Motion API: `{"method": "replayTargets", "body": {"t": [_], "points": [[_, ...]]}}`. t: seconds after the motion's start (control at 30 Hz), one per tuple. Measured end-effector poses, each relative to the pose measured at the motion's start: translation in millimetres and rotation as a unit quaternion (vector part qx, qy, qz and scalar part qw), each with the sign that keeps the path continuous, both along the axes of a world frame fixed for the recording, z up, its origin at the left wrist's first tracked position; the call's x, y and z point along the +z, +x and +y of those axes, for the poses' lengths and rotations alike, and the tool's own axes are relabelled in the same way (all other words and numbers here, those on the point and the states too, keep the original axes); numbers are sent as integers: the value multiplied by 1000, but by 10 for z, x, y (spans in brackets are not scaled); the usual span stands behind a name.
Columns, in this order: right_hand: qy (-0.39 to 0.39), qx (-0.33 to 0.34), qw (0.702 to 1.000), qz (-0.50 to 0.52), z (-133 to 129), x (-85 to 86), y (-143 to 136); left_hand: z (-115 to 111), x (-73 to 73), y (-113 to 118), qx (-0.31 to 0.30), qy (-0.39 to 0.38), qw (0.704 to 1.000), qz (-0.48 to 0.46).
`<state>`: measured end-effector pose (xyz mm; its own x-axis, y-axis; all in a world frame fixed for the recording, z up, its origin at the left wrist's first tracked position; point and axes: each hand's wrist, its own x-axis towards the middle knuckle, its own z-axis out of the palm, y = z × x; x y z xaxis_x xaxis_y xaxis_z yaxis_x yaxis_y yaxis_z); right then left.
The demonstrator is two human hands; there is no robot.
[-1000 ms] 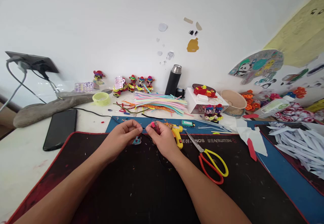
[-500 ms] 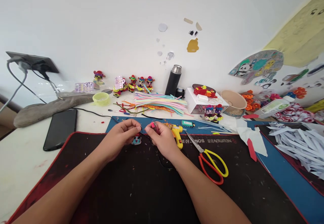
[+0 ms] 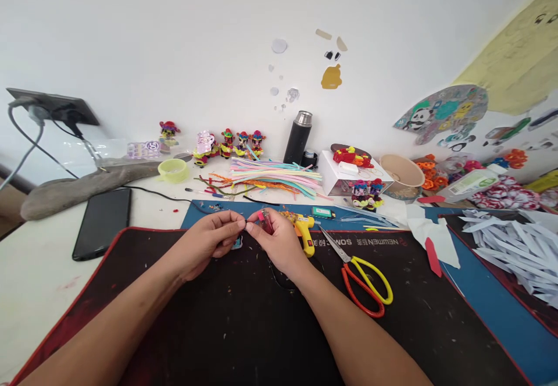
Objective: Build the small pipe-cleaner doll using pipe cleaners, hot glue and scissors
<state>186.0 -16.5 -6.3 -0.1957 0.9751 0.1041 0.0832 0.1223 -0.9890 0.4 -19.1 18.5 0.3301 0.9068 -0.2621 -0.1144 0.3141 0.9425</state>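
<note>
Left hand point(image 3: 210, 239) and right hand point(image 3: 279, 243) close together above the black, red-edged mat point(image 3: 226, 328).
The left pinches a tiny dark piece point(image 3: 246, 221), too small to identify; the right grasps a small red object point(image 3: 264, 221), near the yellow plastic glue gun point(image 3: 307, 236).

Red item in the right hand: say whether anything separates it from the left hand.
Yes: thumb and forefinger tips of the right hand, and a small dark piece at the fingertips of the left hand. Nothing else visible blocks the red item.
</note>
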Motion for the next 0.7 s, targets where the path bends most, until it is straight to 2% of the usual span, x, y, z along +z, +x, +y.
{"method": "replayTargets", "body": {"t": [0.27,0.7], "points": [[28,22,999,5,-32,29,-7,18,-13,-28,-17,-19,1000,10],[0,-10,1000,-1,-38,37,-8,26,41,-41,9,16,999,49]]}}
